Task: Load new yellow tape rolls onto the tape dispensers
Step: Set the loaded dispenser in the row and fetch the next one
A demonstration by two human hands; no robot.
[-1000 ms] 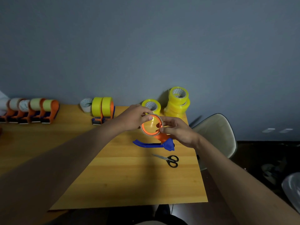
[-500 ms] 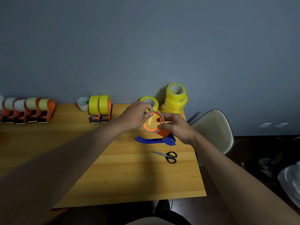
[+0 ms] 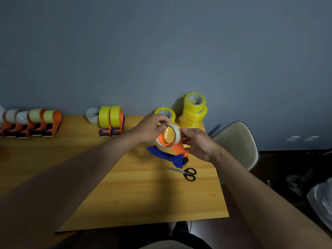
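Left hand: our left hand [image 3: 152, 129] pinched the near-empty ring [image 3: 167, 135] at its top edge, thumb and fingertips curled over the rim.
Right hand: our right hand [image 3: 198, 143] wrapped the orange handle of the dispenser [image 3: 177, 150] and held it up off the table [image 3: 136, 191], with the thumb resting by the ring's right side.
Ring: it looked like a spent core with only a thin pale layer left; it sat between our 2 hands, tilted, and we could not tell whether it was already free of the orange hub.
Fresh rolls: 1 yellow roll [image 3: 165, 114] lay just beyond our left hand, and a stack of yellow rolls [image 3: 194, 112] stood just beyond our right hand, touching nothing we held.
Step, as we judged it: clearing the old core so a new yellow roll could go on.
Risk 1: the core might jam if we pulled it off askew, since the pinch was on 1 edge only.
Risk 2: the blue blade end [image 3: 177, 159] hung below our right wrist; a sudden release could swing it toward our fingers.
Risk 3: a jerk backward could knock the stack, which stood close behind our knuckles.
Risk 4: the scissors [image 3: 187, 173] lay near, just under our right forearm, where a dropped dispenser could land.
Others: 2 loaded dispensers [image 3: 112, 121] stood well to the left of our left hand.
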